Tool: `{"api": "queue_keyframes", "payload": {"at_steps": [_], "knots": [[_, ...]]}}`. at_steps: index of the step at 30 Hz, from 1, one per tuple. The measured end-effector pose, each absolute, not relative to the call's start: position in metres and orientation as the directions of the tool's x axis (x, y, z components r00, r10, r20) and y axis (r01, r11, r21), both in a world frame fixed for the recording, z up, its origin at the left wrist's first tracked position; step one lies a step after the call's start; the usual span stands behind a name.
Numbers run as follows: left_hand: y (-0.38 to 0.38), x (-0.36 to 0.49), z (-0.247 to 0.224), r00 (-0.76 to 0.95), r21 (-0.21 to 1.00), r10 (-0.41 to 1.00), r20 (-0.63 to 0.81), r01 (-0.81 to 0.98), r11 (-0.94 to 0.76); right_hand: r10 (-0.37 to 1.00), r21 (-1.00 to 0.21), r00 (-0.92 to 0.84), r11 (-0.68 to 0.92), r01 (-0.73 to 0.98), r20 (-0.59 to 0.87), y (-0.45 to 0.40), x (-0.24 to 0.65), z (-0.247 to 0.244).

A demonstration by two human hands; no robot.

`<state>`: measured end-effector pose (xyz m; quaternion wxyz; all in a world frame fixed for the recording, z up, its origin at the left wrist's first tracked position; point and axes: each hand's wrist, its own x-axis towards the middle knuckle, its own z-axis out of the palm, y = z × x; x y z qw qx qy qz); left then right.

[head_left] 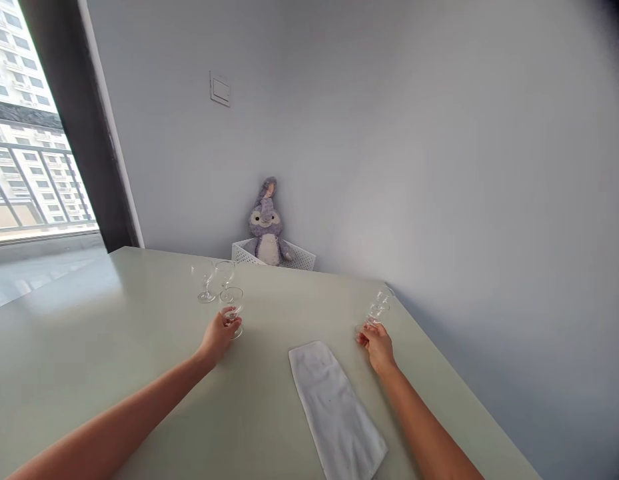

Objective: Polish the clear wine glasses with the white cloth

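My left hand (221, 333) is closed round the stem of a clear wine glass (232, 297), which is upright on the left half of the table. Just behind it stand two more clear stemmed glasses, one at the left (206, 297) and one beside it (225, 272). On the right, my right hand (376, 345) is closed on the lower part of another clear wine glass (380, 305), which leans to the right. Its base is partly hidden by my fingers. Between my hands lies a folded white cloth (334, 407).
A pale green table (154, 300) spreads under everything, its right edge running along the wall. Past the far edge a plush rabbit (267, 230) sits in a white perforated basket (302, 258). A window with a railing (34, 150) is at the left.
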<state>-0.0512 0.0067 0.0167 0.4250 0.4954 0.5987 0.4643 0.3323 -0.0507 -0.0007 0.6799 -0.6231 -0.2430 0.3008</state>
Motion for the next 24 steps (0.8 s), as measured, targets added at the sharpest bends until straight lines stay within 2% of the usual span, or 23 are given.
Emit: {"api": "queue_keyframes", "payload": {"at_steps": [5, 11, 16, 24], "knots": [[0.018, -0.08, 0.017, -0.23, 0.964, 0.972, -0.054, 0.241, 0.11, 0.795, -0.996, 0.602, -0.021, -0.087, -0.069, -0.029, 0.306, -0.006], [0.037, -0.122, 0.015, -0.353, 0.956, 0.935, -0.024, 0.267, 0.126, 0.917, -0.998, 0.393, -0.051, -0.031, -0.059, -0.009, 0.237, -0.009], [0.044, -0.133, 0.006, -0.344, 0.948, 0.939, -0.011, 0.294, 0.119, 0.969, -0.998, 0.243, -0.05, 0.042, -0.038, 0.004, 0.165, -0.007], [0.043, -0.136, -0.005, -0.275, 0.923, 0.961, 0.035, 0.378, 0.074, 0.996, -0.991, -0.005, -0.09, 0.097, -0.091, 0.03, 0.063, 0.002]]}}
